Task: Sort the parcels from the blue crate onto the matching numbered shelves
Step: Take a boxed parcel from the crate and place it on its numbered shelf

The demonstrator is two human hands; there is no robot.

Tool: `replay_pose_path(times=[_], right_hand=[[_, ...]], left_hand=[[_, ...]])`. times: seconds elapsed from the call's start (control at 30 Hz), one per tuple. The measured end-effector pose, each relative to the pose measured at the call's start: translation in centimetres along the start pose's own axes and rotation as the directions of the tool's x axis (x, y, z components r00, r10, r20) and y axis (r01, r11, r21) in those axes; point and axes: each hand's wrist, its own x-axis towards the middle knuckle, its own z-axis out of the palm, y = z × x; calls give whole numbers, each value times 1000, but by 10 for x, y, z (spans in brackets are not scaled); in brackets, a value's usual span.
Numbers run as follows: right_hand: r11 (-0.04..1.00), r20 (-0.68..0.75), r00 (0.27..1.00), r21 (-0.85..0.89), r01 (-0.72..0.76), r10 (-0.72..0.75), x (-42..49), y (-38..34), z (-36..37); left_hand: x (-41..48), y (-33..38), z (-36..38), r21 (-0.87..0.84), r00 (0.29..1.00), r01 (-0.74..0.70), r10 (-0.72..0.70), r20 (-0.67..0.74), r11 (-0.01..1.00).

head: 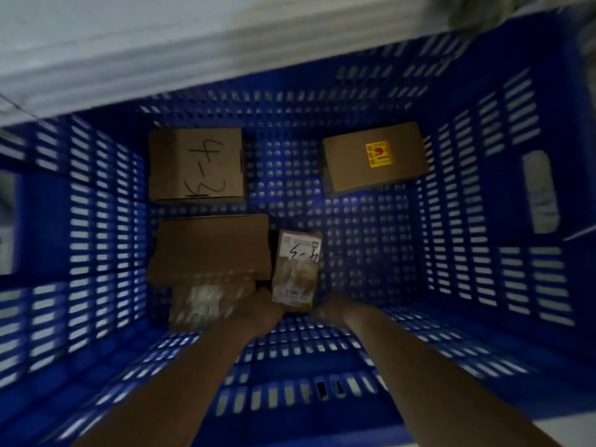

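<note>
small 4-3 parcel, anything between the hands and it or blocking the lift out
Nothing visible. The left hand and right hand are already at the near end of the small parcel, and the blue crate is open above it.

Down in the deep blue crate point(106, 221), its slotted walls rising on all sides, four cardboard parcels lie on the perforated floor. At the far left sits a square box point(195, 164) with "4-3" scrawled on top in black marker. Across from it, at the far right and well apart, a plain box point(375, 156) carries a yellow and red sticker. Nearer, on the left, lies a wide flat box point(209, 250) with glossy tape over its near end. Just beside it stands a small narrow parcel point(298, 269), its white label marked "4-3".
</note>
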Motion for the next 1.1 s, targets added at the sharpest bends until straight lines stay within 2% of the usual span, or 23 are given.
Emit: replay_pose_path(times=[0.07, 0.13, 0.23, 0.3, 0.4, 0.43, 0.5, 0.53, 0.57, 0.6, 0.63, 0.67, 0.73, 0.8, 0.87, 0.93, 1.0, 1.03, 1.07, 1.1], right_hand=[[994, 47, 999, 107, 8, -14, 12, 0, 7], [949, 12, 997, 309, 71, -78, 21, 3, 5], [748, -194, 977, 636, 191, -84, 15, 9, -12], [608, -308, 949, 743, 280, -61, 5, 14, -25], [585, -458, 889, 714, 384, -23, -19, 20, -40], [588, -475, 879, 699, 407, -44, -29, 22, -45], [565, -489, 862, 678, 471, -132, -60, 26, -59], [566, -495, 850, 656, 500, -178, -78, 29, -67], [593, -493, 843, 620, 514, -214, -98, 30, -76], [636, -482, 841, 574, 515, -246, -120, 32, -86], [681, -456, 847, 529, 505, -274, -143, 33, -96], [714, -426, 852, 490, 500, -304, -167, 32, -106], [723, -362, 848, 452, 523, -387, -219, 28, -126], [701, -302, 827, 439, 563, -475, -274, 17, -142], [678, -303, 801, 427, 598, -516, -329, 10, -156], [611, -390, 759, 451, 651, -521, -378, 9, -165], [481, -503, 738, 560, 675, -450, -421, 17, -161], [419, -540, 742, 612, 671, -398, -440, 23, -154], [401, -533, 769, 656, 639, -354, -456, 29, -144], [426, -474, 816, 696, 578, -331, -471, 35, -130]], left_hand=[[6, 6, 6, -273, 999, 34, -31, 14, 961], [6, 18, 9, -410, 991, 126, -101, 82, 903], [-1, 32, 15, -457, 970, 203, -114, 215, 866], [-7, 37, 22, -562, 965, 192, -51, 256, 804], [-25, 53, 29, -654, 960, 149, 51, 276, 741], [-32, 59, 27, -659, 972, 111, 58, 229, 744], [-52, 73, 19, -572, 1000, -9, -1, -18, 820], [-63, 77, 11, -458, 983, -67, -20, -183, 887], [-76, 81, 1, -272, 938, -115, 15, -346, 955], [-93, 87, -12, -49, 882, -157, 118, -456, 986], [-112, 94, -25, 125, 841, -208, 243, -484, 970], [-133, 104, -37, 212, 829, -269, 338, -445, 939], [-180, 132, -55, 106, 888, -356, 372, -271, 928], [-228, 157, -65, -89, 944, -329, 324, -70, 940], [-271, 178, -69, -223, 955, -284, 297, 25, 932], [-316, 202, -68, -304, 958, -261, 284, 31, 916], [-356, 223, -64, -360, 961, -269, 273, -40, 893], [-375, 233, -61, -378, 960, -278, 255, -112, 883], [-393, 242, -57, -396, 955, -287, 226, -194, 872], [-411, 249, -52, -417, 943, -297, 194, -271, 859]])
